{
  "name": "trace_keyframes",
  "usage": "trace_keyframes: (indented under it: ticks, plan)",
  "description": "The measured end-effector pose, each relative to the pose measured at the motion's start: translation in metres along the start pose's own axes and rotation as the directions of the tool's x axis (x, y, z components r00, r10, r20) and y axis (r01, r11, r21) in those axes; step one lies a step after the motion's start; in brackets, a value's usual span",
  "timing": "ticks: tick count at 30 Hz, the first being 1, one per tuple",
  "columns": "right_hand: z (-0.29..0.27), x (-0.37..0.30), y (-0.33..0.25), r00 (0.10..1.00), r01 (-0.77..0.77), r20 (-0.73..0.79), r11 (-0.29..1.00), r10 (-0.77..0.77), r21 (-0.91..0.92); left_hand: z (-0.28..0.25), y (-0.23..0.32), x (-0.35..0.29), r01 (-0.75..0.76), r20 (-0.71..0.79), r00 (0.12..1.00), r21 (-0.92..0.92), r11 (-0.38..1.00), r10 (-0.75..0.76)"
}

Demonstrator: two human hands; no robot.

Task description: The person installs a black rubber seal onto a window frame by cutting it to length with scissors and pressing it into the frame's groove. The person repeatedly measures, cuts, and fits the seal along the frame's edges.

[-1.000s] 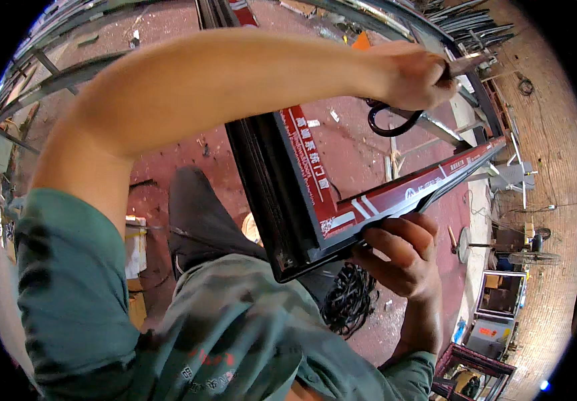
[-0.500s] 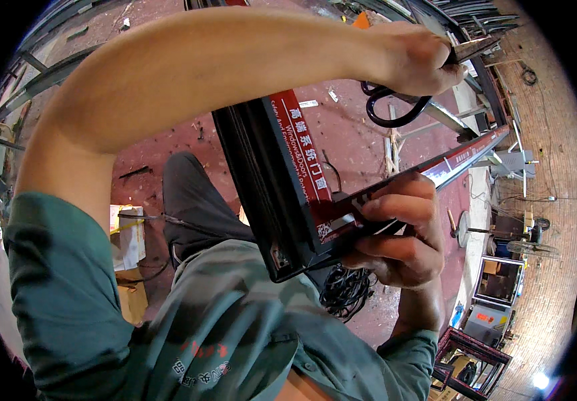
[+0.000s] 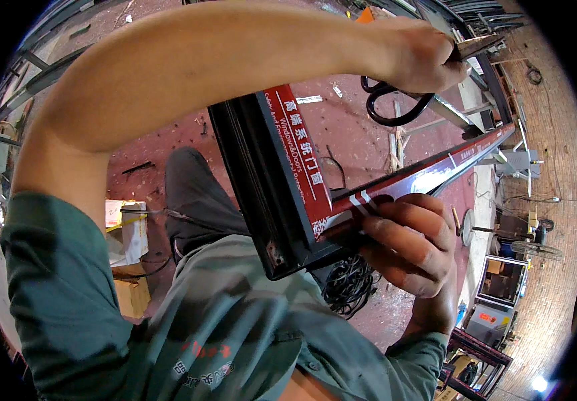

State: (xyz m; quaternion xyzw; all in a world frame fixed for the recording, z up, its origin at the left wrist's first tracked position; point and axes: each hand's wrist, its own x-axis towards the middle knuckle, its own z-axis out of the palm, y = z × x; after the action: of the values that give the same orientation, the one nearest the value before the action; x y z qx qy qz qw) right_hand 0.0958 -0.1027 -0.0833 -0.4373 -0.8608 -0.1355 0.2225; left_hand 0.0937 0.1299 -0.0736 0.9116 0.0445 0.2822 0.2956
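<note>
Worn red flooring (image 3: 352, 147), scattered with pale chips, strips and dark scraps, extends beneath the work area. Along the right side runs a light-brown brick wall (image 3: 559, 180). Near its base stand a round wire-caged fan (image 3: 535, 250) and, farther down the view, a dark rectangular frame unit (image 3: 505, 277). Long dark metal profiles (image 3: 479, 9) lie bundled at the upper right. On the left, a white-and-yellow cardboard carton (image 3: 128, 227) sits near a plain brown cardboard box (image 3: 131, 296).

At the centre, just above the dark-green shirt (image 3: 248, 301) of the seated person, is the corner of a black window frame faced with red-and-white printed film (image 3: 292, 170). One member passes beneath the left forearm; the other extends toward the wall. A tangled black coil of cord (image 3: 348, 287) lies on the floor below the corner.

The left hand (image 3: 422, 57) is clenched around a pair of scissors with black looped handles (image 3: 400, 122); the blades point toward the upper right. The right hand (image 3: 414, 244) has its fingers bent against the second member near the corner, touching it. Whether they grip the film or the member itself cannot be determined.
</note>
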Motion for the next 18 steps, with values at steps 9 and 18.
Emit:
trace_keyframes:
  ticks: [9,18]
  plan:
    - [0.022,-0.01,-0.001,0.979,-0.007,-0.2,0.992,0.033,0.128,-0.007,0.005,-0.006,0.009,0.035,0.999,-0.026,1.0,-0.008]
    - [0.026,-0.002,-0.008,0.97,-0.085,-0.211,0.985,0.117,0.152,-0.004,0.002,-0.002,-0.042,0.009,0.999,-0.014,0.999,0.042]
